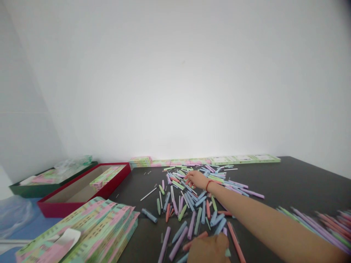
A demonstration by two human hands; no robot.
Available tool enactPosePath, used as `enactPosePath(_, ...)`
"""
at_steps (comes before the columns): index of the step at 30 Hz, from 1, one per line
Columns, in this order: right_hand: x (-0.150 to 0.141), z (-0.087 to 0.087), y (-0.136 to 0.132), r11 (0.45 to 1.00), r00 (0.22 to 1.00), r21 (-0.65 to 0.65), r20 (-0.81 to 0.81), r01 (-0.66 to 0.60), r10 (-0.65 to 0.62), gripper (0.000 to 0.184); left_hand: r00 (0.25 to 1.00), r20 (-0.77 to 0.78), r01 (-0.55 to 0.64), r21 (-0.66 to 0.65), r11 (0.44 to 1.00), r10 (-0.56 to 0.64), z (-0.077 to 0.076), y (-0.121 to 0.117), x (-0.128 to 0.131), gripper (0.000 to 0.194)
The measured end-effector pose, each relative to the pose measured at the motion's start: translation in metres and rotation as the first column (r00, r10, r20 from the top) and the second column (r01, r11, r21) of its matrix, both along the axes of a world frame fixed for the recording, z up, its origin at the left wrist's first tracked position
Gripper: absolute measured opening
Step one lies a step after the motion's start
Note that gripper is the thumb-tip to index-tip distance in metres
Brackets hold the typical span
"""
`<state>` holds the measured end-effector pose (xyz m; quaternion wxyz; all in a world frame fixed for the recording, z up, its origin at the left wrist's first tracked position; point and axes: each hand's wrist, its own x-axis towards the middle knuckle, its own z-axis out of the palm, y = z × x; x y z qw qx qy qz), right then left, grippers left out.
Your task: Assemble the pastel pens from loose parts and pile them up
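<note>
My right hand (196,179) reaches over the far part of a loose heap of pastel pens (189,199), a red band (208,185) around its wrist. Its fingers are slightly bent and apart, their tips among the pens; I see nothing gripped in them. At the bottom edge, my left hand (208,250) is curled, with its back towards me and partly cut off by the frame. A light blue pen end (227,252) pokes out beside its fingers. A red pen (196,241) lies against its left side, partly hidden. Caps and thin white sticks (148,194) are mixed in.
Stacked pastel printed boxes (90,230) stand at the front left. Behind them are a red tray (63,208) holding a few boxes and a green tray (24,190) with plastic wrap. Flat boxes (244,159) line the wall. Blurred pens (315,226) lie at right on the black table (296,175).
</note>
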<state>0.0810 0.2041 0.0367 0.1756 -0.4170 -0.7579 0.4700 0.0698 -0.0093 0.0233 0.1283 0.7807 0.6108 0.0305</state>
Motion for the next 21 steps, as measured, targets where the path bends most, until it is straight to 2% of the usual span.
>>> enactPosePath(1, 0.003, 0.001, 0.000, 1.000, 1.000, 0.002, -0.009, 0.030, -0.030, 0.026, 0.999, 0.024, -0.030, 0.017, 0.999, 0.030, 0.008, 0.001, -0.005, 0.030)
enactPosePath(3, 0.010, 0.001, -0.004, 0.997, 0.997, 0.004, -0.029, 0.073, -0.072, 0.025, 0.988, 0.110, -0.129, 0.175, 0.976, 0.111, 0.026, 0.010, -0.023, 0.025)
enactPosePath(4, 0.014, 0.002, -0.007, 0.996, 0.995, 0.003, -0.041, 0.087, -0.087, 0.024, 0.974, 0.094, -0.224, 0.220, 0.949, 0.208, 0.036, 0.019, -0.037, 0.020)
enactPosePath(7, 0.031, 0.004, -0.022, 0.994, 0.990, -0.005, -0.091, 0.110, -0.110, 0.023, 0.935, 0.019, -0.345, 0.267, 0.900, 0.353, 0.059, 0.057, -0.090, 0.024)
enactPosePath(9, 0.042, 0.007, -0.036, 0.993, 0.983, -0.016, -0.140, 0.114, -0.115, 0.019, 0.907, -0.043, -0.396, 0.255, 0.882, 0.420, 0.066, 0.084, -0.125, 0.023)
enactPosePath(11, 0.053, 0.009, -0.051, 0.993, 0.974, -0.029, -0.195, 0.112, -0.116, 0.018, 0.870, -0.114, -0.450, 0.218, 0.866, 0.480, 0.065, 0.105, -0.150, 0.025)
enactPosePath(13, 0.063, 0.010, -0.068, 0.994, 0.962, -0.052, -0.248, 0.100, -0.109, 0.021, 0.849, -0.175, -0.470, 0.182, 0.864, 0.499, 0.059, 0.120, -0.162, 0.026)
enactPosePath(18, 0.080, 0.005, -0.098, 0.991, 0.932, -0.123, -0.352, 0.047, -0.088, 0.021, 0.854, -0.245, -0.444, 0.120, 0.888, 0.460, 0.042, 0.137, -0.160, 0.026)
enactPosePath(21, 0.088, 0.001, -0.109, 0.989, 0.918, -0.144, -0.387, 0.036, -0.089, 0.018, 0.861, -0.238, -0.435, 0.112, 0.893, 0.449, 0.038, 0.143, -0.156, 0.025)
